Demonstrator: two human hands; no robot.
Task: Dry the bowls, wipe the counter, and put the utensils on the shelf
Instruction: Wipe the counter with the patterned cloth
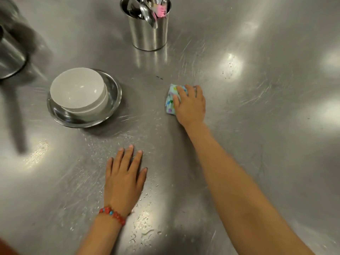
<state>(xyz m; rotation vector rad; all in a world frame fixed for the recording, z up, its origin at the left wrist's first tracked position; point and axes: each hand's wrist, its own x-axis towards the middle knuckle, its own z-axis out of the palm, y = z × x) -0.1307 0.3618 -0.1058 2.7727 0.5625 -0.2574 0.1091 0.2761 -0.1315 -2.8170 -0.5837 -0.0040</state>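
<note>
Risk 1: water droplets (145,197). Beads lie scattered on the steel table (257,126) between the two arms and toward the near edge, well apart from the cloth. Judged likely to be left behind if the wiping strokes stay in the middle zone.

Risk 2: bowl stack. A white bowl (78,89) sits tilted inside a steel bowl (83,100), left of the cloth and apart from it. A wide leftward sweep could knock the stack; the tilted upper bowl looks apt to slide or rattle.

Risk 3: utensil holder (150,28). A steel cup with spoons and a pink-headed tool stands upright at the far side, beyond the cloth. It looks top-heavy, so a forward stroke that reaches it may tip it.

Risk 4: wet steel. A flat palm on it could slip if leaned on.

Right hand (189,103): arm stretched forward; fingers curled over the floral cloth (170,99), which it grips and presses to the table; cloth shows at the left side of the hand.

Left hand (125,173): palm down, fingers straight and slightly spread, resting flat on the table near the droplets and holding nothing; red bead bracelet (112,214) at the wrist.
</note>
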